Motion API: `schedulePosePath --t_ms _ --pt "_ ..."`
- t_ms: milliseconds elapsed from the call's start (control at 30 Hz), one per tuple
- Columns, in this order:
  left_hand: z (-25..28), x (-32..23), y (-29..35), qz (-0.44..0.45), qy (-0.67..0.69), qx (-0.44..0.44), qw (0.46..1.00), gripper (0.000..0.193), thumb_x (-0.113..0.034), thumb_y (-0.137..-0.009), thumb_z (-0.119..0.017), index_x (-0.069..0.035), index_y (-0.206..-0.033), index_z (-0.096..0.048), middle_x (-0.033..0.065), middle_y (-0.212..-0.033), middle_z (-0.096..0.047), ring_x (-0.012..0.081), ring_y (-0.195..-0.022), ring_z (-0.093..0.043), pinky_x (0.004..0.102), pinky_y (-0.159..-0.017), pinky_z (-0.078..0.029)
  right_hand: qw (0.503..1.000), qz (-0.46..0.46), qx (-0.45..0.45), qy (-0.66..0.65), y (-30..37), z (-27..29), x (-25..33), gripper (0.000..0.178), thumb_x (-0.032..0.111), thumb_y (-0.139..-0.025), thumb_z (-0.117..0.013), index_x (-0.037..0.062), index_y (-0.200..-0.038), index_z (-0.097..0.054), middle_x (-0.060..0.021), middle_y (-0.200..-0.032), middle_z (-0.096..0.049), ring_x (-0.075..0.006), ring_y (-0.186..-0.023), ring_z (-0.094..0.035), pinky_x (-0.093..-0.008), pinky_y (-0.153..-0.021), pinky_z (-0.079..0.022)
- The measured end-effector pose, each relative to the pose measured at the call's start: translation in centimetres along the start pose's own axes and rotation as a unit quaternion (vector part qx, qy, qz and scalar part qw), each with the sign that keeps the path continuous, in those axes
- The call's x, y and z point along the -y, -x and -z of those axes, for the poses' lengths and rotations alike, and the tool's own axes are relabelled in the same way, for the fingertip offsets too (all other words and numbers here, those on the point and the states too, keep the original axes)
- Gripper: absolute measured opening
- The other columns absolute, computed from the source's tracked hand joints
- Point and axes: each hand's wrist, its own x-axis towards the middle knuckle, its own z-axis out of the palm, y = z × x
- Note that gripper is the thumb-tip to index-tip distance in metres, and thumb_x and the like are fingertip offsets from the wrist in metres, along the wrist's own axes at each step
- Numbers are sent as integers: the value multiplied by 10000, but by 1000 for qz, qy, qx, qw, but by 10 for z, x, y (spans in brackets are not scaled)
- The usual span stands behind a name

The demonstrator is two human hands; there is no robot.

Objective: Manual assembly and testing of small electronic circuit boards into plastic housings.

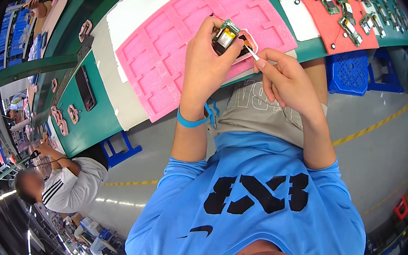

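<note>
My left hand (205, 60) wears a blue wrist strap (190, 121) and is closed round a small green circuit board (230, 27) with a yellow-and-silver component on it. A pink-rimmed case part (255, 44) with a dark inside lies against the board, partly hidden by my left thumb. My right hand (288, 79) pinches a thin white stick-like tool (252, 54). Its tip reaches into the case part, beside the left thumb. Both hands are over the near edge of a pink foam tray (152, 79) with moulded hollows.
More circuit boards (349, 31) lie on a red-orange mat (328, 36) at the right. On the green bench at the left are a dark phone-like slab (86, 88) and several pink-rimmed parts (59, 121). Blue stools (346, 73) stand below. Another person (71, 183) sits at the left.
</note>
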Motion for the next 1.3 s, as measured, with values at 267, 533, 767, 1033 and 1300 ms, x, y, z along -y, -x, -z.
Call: schedulePosePath --t_ms 267,533,767,1033,1300 --pt "18 -17 32 122 103 74 984 271 -108 -943 -799 -11 -1172 -692 120 -959 -782 155 -808 -702 247 -644 -538 994 53 -39 -89 7 -1 -17 192 132 -1090 -575 19 -1059 -727 -30 -602 -660 -58 -437 -447 -205 -416 -337" --pt "10 -5 35 107 138 83 981 271 -131 -1001 -731 -11 -1242 -702 115 -1003 -804 129 -836 -716 210 -620 -528 991 68 -107 -32 16 -10 -17 196 83 -1039 -652 -8 -1065 -823 -18 -641 -688 -47 -504 -475 -191 -463 -349" --pt "6 -4 36 109 145 79 980 272 -153 -1026 -690 -11 -1258 -700 96 -982 -805 121 -831 -710 208 -616 -517 982 79 -167 29 21 -15 -13 191 66 -1011 -675 0 -1065 -847 -4 -629 -681 -52 -506 -463 -203 -470 -318" --pt "7 -2 37 108 148 77 980 291 -153 -1028 -686 -5 -1279 -696 93 -970 -803 123 -835 -711 211 -615 -516 980 112 -155 59 22 -12 -18 222 44 -1013 -680 -37 -1173 -810 -34 -659 -685 -54 -512 -475 -186 -460 -334" --pt "4 -6 38 97 153 64 981 291 -134 -1027 -677 11 -1279 -692 104 -976 -799 140 -839 -725 219 -616 -522 976 118 -178 46 23 -18 -15 189 44 -995 -684 -20 -1088 -835 -3 -622 -675 -62 -526 -484 -223 -480 -318"
